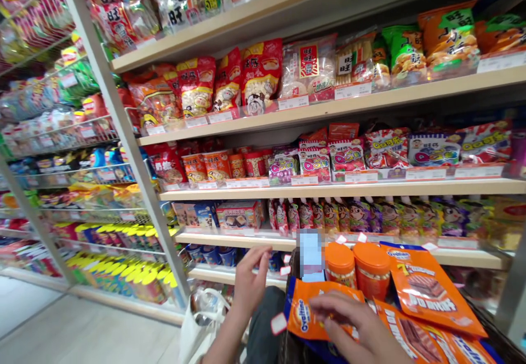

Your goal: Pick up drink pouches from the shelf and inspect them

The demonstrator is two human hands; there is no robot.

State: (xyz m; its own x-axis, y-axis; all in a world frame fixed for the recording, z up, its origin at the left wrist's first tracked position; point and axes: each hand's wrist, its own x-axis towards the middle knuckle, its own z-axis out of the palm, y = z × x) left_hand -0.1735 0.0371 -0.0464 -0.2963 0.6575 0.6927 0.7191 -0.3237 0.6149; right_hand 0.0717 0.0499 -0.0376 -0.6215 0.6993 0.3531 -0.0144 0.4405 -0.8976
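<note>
My left hand (251,277) is raised in front of the lower shelves, its fingers curled together; whether anything small sits between the fingertips I cannot make out. Over an orange Ovaltine packet (302,314) hovers or rests my right hand (354,323), thumb and fingers apart. Beyond that packet stand two jars with orange lids, one jar (340,265) beside another jar (372,271). A larger orange wafer packet (438,290) lies to the right, overlapping another wafer packet (415,334). A small white label with a red border (278,324) sticks out at the packet's left edge.
Shelves (329,189) of bagged snacks, jars and pouches rise ahead. A metal post (119,123) divides them from wire racks at left. A pixelated light-blue area (311,254) stands near the jars. A white bag (197,320) is at lower left, above the tiled floor (102,331).
</note>
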